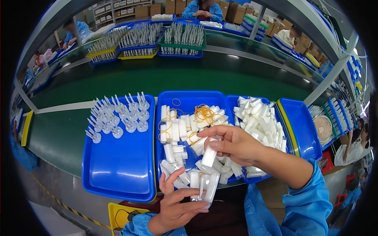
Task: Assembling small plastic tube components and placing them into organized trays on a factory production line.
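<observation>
My left hand [177, 204] grips a small bunch of white plastic tubes [205, 188] at the near edge of the middle blue tray [189, 98]. Just above that bunch, my right hand [232, 143] holds one white tube [209, 155] upright. The middle tray is filled with loose white tubes [177, 131] and yellow rubber bands [202, 112]. To its left, a blue tray [118, 169] carries rows of white pointed nozzles [118, 116] standing upright along its far side.
A blue tray on the right holds a heap of white tubes [258, 118], with empty blue trays [301, 126] stacked beside it. A green conveyor belt [177, 74] runs behind, carrying trays of nozzles [157, 39]. Other workers sit beyond it. A small fan [323, 128] stands at right.
</observation>
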